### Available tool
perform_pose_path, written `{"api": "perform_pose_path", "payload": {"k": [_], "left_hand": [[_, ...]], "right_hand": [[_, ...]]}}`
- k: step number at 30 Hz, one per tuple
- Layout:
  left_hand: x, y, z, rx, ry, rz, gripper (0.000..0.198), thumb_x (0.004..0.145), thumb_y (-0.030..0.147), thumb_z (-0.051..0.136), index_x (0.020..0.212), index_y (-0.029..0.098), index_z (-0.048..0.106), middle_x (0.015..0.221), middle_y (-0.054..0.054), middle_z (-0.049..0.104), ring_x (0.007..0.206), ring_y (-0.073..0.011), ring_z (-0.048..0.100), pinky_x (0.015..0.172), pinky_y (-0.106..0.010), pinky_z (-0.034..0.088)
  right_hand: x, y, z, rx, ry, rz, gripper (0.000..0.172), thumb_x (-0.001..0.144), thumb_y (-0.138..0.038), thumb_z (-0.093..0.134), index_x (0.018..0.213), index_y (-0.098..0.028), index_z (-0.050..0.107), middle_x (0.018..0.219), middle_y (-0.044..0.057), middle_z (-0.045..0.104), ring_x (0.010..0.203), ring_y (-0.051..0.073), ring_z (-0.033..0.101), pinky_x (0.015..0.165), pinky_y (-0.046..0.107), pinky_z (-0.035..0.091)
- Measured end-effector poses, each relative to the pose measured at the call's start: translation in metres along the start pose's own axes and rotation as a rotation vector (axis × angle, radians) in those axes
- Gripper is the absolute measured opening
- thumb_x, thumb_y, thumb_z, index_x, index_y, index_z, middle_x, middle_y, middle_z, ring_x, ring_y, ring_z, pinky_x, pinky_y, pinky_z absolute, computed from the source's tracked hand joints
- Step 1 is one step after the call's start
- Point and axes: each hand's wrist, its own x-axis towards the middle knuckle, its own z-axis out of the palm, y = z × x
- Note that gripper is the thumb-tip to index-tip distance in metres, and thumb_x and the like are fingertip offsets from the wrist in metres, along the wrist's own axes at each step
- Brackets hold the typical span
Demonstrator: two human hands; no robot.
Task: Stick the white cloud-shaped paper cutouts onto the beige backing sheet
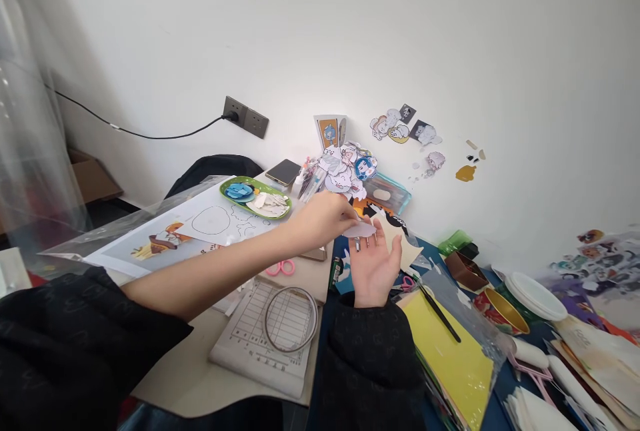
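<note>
My left hand [333, 219] reaches in from the left, its fingertips pinched on a small pale lilac paper cutout [359, 230]. Beneath it, my right hand [374, 264] is turned palm up with the fingers apart. The cutout lies over or against the right fingertips; exact contact is hard to make out. Just beyond the hands stands a bunch of printed paper character cutouts [345, 168]. A cream sheet [407, 251] is behind my right hand. Pink-handled scissors [281, 267] lie below my left forearm.
A green tray [283, 213] holds blue and white pieces. A sheet with drawn outlines [211, 221] lies beside it. A metal ring [314, 324] rests on a printed form pad [255, 344]. Yellow sheets [465, 374], a black pen [440, 314] and a gold-lined tin [505, 311] are right.
</note>
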Motion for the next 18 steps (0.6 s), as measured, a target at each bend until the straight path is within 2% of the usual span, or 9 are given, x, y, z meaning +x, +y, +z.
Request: {"api": "perform_pose_path", "payload": {"k": [3,6,14,18], "left_hand": [[0.002,-0.001,-0.007,-0.045,0.018,-0.096,0.018,0.078,0.020,0.056,0.082,0.017,0.074,0.082,-0.005,0.074,0.075,-0.0182,0.066,0.068,-0.028,0.045],[0.002,-0.002,-0.009,-0.075,0.004,-0.117,0.019,0.078,0.023,0.057,0.081,0.017,0.075,0.081,-0.004,0.074,0.075,-0.0174,0.066,0.068,-0.027,0.045],[0.004,-0.003,-0.006,0.054,-0.029,-0.159,0.023,0.079,0.029,0.056,0.086,0.016,0.074,0.084,-0.008,0.074,0.080,-0.0235,0.066,0.069,-0.031,0.045],[0.004,-0.007,-0.006,0.147,-0.019,-0.171,0.032,0.077,0.035,0.059,0.097,0.014,0.071,0.095,-0.011,0.072,0.091,-0.0280,0.064,0.074,-0.034,0.045]], "right_hand": [[0.003,0.008,0.001,-0.171,-0.015,-0.101,0.018,0.069,-0.034,0.064,0.087,-0.033,0.067,0.107,-0.002,0.068,0.113,0.017,0.056,0.099,0.034,0.044],[0.007,0.017,0.001,-0.318,-0.022,-0.166,0.021,0.062,-0.023,0.069,0.080,-0.033,0.069,0.097,-0.003,0.070,0.108,0.019,0.058,0.103,0.037,0.039],[0.012,0.023,-0.006,-0.505,-0.018,-0.265,0.021,0.057,-0.033,0.072,0.078,-0.036,0.072,0.105,0.000,0.066,0.118,0.028,0.050,0.104,0.040,0.036],[0.011,0.023,-0.005,-0.530,0.003,-0.299,0.018,0.059,-0.034,0.070,0.076,-0.038,0.071,0.104,-0.001,0.067,0.118,0.029,0.050,0.104,0.041,0.036]]}}
